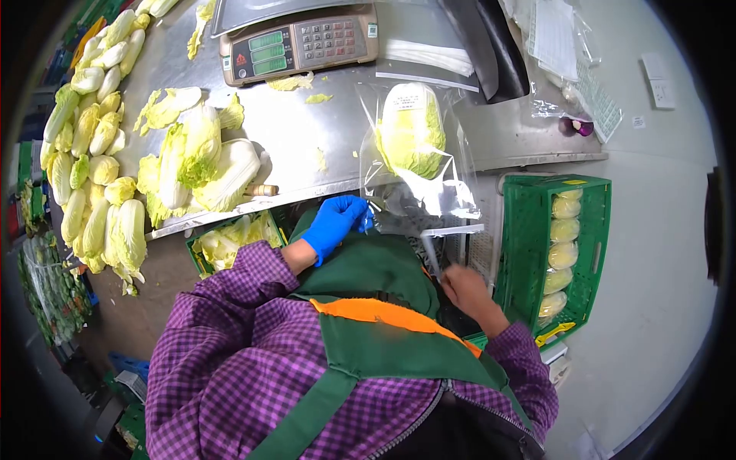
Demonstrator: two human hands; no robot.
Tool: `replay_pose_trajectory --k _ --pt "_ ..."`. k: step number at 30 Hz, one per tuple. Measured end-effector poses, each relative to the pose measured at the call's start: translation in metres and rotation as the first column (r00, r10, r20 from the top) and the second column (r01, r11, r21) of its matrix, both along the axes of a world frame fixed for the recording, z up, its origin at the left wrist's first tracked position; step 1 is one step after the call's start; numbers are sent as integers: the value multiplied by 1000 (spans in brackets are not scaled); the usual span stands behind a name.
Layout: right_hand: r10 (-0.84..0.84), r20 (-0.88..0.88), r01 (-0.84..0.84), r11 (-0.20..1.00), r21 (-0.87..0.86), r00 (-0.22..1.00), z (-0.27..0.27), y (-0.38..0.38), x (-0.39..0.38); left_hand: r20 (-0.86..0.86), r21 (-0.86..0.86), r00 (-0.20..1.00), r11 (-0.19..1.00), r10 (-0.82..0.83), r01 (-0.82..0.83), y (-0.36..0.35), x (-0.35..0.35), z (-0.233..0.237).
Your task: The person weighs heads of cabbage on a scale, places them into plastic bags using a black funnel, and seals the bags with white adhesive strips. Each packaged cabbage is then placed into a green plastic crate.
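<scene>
A napa cabbage [414,138] with a printed label lies in a clear plastic bag [369,157] at the table's front edge, and the bag's open end hangs over that edge. My left hand [335,227], in a blue glove, is closed in a pinch at the bag's near left side. Bare and slightly blurred, my right hand [466,290] is closed below the bag on a thin, pale, translucent strip [432,256]. That strip reaches up toward the white band [452,230] along the bag's end.
Behind the bag stands a scale [299,47] with a keypad. Loose napa cabbages [203,157] lie at the left, near a brown knife handle [262,190]. A green crate [594,253] holding several wrapped cabbages is at my right; another crate [201,264] with leaves sits under the table edge.
</scene>
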State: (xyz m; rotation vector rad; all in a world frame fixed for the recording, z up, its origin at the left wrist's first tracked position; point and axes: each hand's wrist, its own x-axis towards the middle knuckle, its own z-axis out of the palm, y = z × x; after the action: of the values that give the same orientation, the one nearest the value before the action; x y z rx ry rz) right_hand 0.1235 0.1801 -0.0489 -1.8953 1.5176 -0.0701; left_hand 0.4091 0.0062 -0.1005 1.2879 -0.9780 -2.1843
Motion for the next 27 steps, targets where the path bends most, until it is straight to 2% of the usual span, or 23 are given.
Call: replay_pose_trajectory --k 1,3,4,5,6,7,8,9,10,11,12,14,15,16,17,18,19,20,22,23,24,26,27 --pt "17 -94 -7 994 108 995 -9 31 -13 20 33 1000 999 7 -8 2 3 2" --pt "301 -95 -228 860 456 949 -17 75 -32 49 46 999 999 -1 -1 -2 13 -3" --pt "299 -99 -225 863 452 949 -18 71 -37 46 41 999 999 -2 1 -3 16 -9" --pt "125 -146 -47 893 447 981 -20 67 -41 205 -268 978 963 25 32 -2 19 -14" --pt "-52 -190 131 891 435 980 -22 59 -44 342 -541 934 834 100 109 -1 19 -16" --pt "-262 -179 295 935 195 948 -12 28 -44 495 -707 859 635 130 311 -8 16 2" --pt "-406 -164 420 905 63 899 -9 -4 -43 496 -707 859 634 126 315 -11 11 8" --pt "-541 -128 536 841 -70 831 -8 -36 -42 536 -793 832 423 143 438 -16 3 13" --pt "-498 -86 464 848 -254 863 -6 -66 -36 567 -822 806 188 172 538 -19 -3 14" --pt "-446 -55 381 817 -432 893 -5 -90 -29 546 -838 826 92 139 538 -22 -7 12" --pt "-450 -53 384 813 -438 892 -6 -105 -28 544 -839 827 85 140 538 -25 -7 7" --pt "-70 73 95 892 -441 995 -7 -129 -26 422 -906 906 16 34 422 -31 -6 -3" --pt "-62 221 166 856 -490 973 -7 -138 -22 401 -915 914 76 67 396 -35 -4 3" --pt "-56 223 162 855 -493 973 -12 -138 -23 402 -915 913 74 73 397 -38 -2 6" --pt "-280 424 407 880 -246 861 -19 -135 -24 270 -839 961 505 64 202 -41 -1 9" --pt "-511 538 578 814 54 670 -17 -137 -22 138 -560 984 828 116 -20 -44 -1 10" --pt "-583 572 645 755 118 577 -14 -141 -16 80 -569 973 811 219 -136 -56 -5 7" --pt "-582 570 643 756 118 579 -14 -145 -10 78 -568 972 811 221 -139 -68 -7 5" --pt "-822 460 641 557 528 335 -14 -150 -1 351 -375 923 927 156 -14 -88 -10 -4" --pt "-840 458 618 531 579 292 -25 -148 3 406 -324 904 946 133 7 -92 -11 -29" --pt "-839 460 621 532 576 291 -29 -147 7 403 -328 906 945 132 8 -94 -10 -26" --pt "-865 421 618 492 613 272 -33 -147 10 524 -503 824 859 214 97 -94 -10 -21" --pt "-862 414 626 500 599 293 -30 -148 11 320 -827 837 562 443 19 -92 -12 -21"
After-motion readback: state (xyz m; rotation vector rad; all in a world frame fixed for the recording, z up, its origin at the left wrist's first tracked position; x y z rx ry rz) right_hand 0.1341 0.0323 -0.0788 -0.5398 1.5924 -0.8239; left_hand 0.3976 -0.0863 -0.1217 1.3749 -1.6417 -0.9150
